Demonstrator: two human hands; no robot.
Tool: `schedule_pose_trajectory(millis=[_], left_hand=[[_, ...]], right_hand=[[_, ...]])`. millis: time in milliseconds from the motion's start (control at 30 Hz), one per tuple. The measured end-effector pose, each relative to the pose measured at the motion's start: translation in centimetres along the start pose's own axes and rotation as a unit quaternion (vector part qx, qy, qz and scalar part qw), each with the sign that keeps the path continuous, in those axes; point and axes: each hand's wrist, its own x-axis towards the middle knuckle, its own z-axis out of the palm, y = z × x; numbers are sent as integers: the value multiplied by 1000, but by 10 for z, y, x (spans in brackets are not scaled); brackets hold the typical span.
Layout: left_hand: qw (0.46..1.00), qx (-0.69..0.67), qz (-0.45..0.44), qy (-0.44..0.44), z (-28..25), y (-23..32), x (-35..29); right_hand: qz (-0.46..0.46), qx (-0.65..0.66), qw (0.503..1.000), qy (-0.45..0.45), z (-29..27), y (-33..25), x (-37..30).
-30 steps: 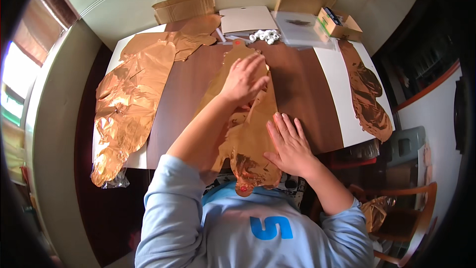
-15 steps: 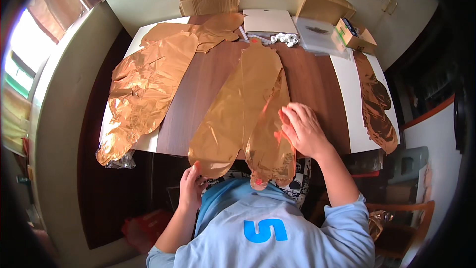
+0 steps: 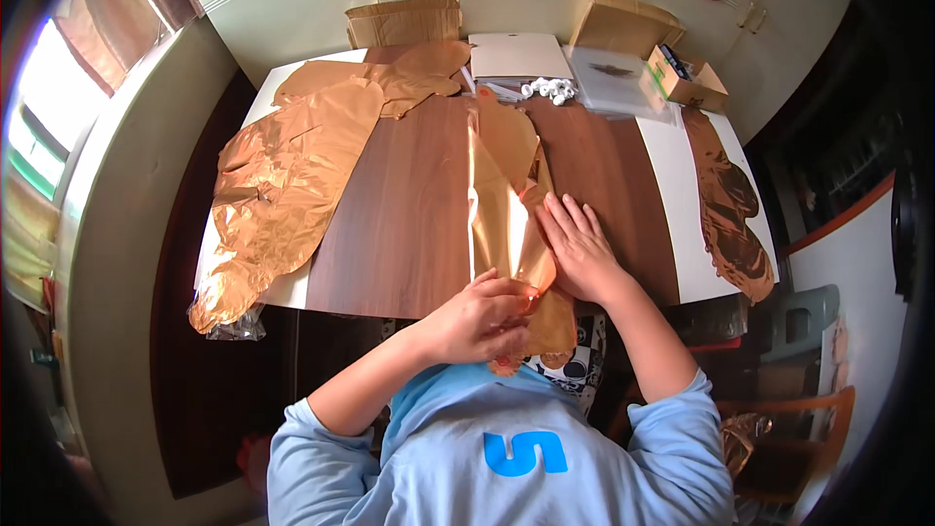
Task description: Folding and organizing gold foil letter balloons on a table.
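Observation:
A flat gold foil balloon (image 3: 506,219) lies lengthwise on the brown table before me, its left side folded over to the right in a narrow strip. Its near end hangs past the table's front edge against my shirt. My left hand (image 3: 487,317) is closed on the folded edge near that end, fingers curled around the foil. Stretched out flat, my right hand (image 3: 579,244) rests along the balloon's right edge, fingertips on the foil and palm toward the tabletop.
More gold foil (image 3: 292,180) covers the table's left side, and a darker folded piece (image 3: 726,205) lies at the right. Behind are small white coils (image 3: 552,90), a white stack (image 3: 519,56), clear plastic sheets (image 3: 614,78) and an open cardboard box (image 3: 687,78).
My left hand moved right and up from the balloon's lower left corner, carrying that side across. The foil is narrower now. My right hand has flattened from a curled grip.

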Motion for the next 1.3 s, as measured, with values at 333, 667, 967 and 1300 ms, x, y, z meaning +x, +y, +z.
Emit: schedule_pose_trajectory(millis=[333,667,967,1300], left_hand=[[930,362,2,69,-35,-68,3],[912,409,-14,2,-34,-77,17],[901,432,-41,-3,-34,-86,19],[897,441,-28,13,-32,-90,19]], right_hand=[[-24,-7,999,30,2,6,5],[-71,49,990,113,-3,13,15],[-77,92,986,119,-9,15,22],[-194,179,955,139,-16,-59,19]])
